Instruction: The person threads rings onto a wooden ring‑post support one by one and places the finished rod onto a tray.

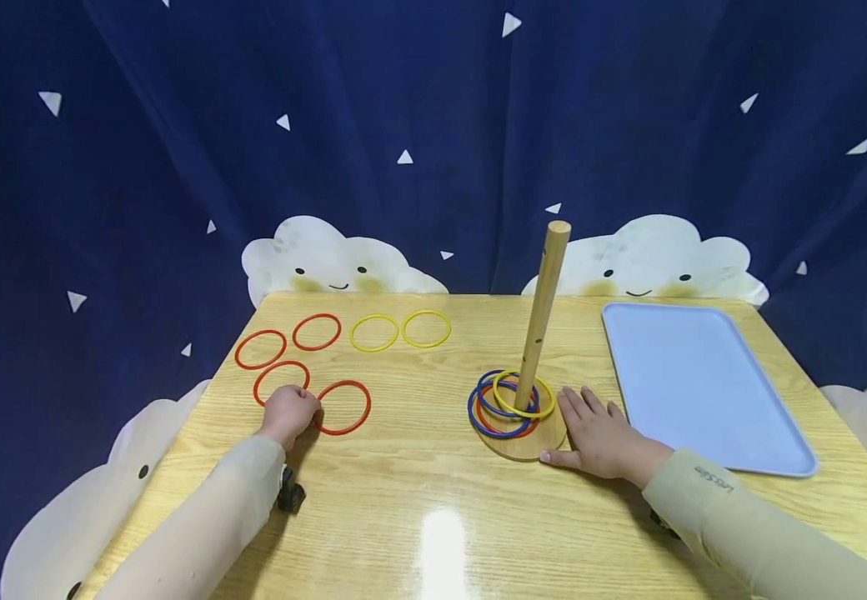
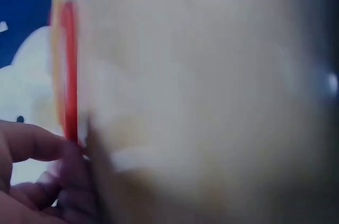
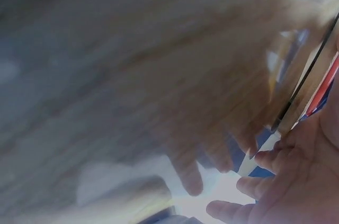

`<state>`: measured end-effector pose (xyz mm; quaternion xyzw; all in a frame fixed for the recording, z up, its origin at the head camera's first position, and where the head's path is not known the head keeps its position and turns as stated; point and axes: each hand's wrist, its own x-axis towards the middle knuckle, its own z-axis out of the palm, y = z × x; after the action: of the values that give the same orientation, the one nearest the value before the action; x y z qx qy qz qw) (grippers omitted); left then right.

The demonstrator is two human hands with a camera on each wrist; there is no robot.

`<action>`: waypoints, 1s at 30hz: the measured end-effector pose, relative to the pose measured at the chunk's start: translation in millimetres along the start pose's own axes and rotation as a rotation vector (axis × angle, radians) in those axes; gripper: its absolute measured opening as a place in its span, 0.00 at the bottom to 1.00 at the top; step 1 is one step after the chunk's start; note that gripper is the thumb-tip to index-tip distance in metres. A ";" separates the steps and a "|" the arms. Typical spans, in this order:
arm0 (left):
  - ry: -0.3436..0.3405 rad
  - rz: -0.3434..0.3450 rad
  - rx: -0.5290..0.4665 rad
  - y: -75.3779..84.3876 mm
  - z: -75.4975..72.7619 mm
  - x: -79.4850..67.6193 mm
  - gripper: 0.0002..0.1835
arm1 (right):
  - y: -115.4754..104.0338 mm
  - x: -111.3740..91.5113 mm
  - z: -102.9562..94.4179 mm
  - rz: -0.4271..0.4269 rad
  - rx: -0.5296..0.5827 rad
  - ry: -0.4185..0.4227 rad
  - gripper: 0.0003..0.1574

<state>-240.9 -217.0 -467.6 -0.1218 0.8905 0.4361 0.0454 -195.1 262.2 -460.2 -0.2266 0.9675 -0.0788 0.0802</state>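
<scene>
My left hand (image 1: 291, 412) pinches the left edge of a red ring (image 1: 343, 382) lying at the table's left side. In the left wrist view, thumb and finger meet on that ring's red rim (image 2: 71, 75). A second red ring (image 1: 281, 362) lies just behind the hand, partly covered by it. My right hand (image 1: 602, 437) lies with straight, spread fingers at the right edge of the round wooden base (image 1: 512, 451). From this base rises a wooden peg (image 1: 546, 292). Around the peg's foot are a yellow ring (image 1: 551, 393), a red ring (image 1: 480, 413) and blue rings (image 1: 469, 407).
Two more red rings (image 1: 317, 315) lie at the back left. Beside them are two yellow rings (image 1: 374, 316). A pale blue tray (image 1: 704, 383) stands on the right of the wooden table (image 1: 373, 517). Behind hangs a dark blue curtain (image 1: 373, 100).
</scene>
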 end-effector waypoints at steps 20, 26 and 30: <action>-0.174 0.233 0.337 29.5 -15.8 2.2 0.11 | -7.2 -0.4 -3.7 0.016 0.003 -0.031 0.69; -0.281 0.186 -0.106 51.5 -11.0 3.2 0.07 | -5.7 -1.6 -4.6 0.023 -0.003 -0.030 0.69; -0.320 0.225 -0.339 74.9 -8.8 1.1 0.10 | -4.9 -1.2 -3.8 0.025 -0.005 -0.028 0.69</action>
<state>-261.0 -180.0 -405.1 0.0428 0.7941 0.5951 0.1156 -192.7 258.8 -455.4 -0.2158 0.9692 -0.0724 0.0942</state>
